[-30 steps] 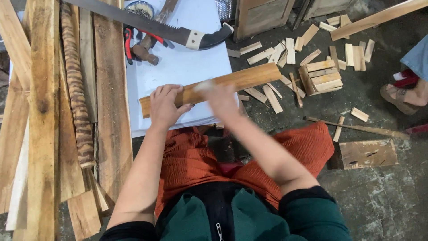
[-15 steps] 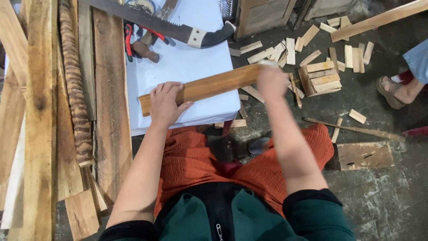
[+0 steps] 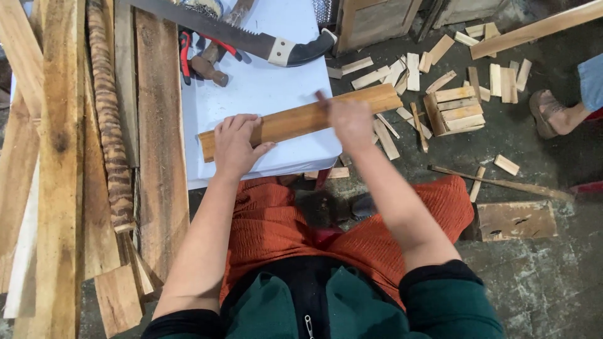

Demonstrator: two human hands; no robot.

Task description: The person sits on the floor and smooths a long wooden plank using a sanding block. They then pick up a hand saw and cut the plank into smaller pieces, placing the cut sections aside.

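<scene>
Wooden strip (image 3: 301, 119) lying at a slant across white board (image 3: 264, 94), low end near the board's left edge, high end sticking out past the right edge. Left hand (image 3: 235, 144) flat on the strip's low end, fingers spread, pressing rather than gripping. Right hand (image 3: 350, 120) on the strip's right half, blurred; grip state unreadable. Handsaw (image 3: 251, 39) across the top of the board, well apart. Small offcuts (image 3: 458, 103) scattered on the floor to the right. Planks (image 3: 63, 157) stacked at left.

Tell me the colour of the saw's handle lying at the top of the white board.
Black, with a pale cream collar where the saw handle meets the blade; the head view shows it.
</scene>
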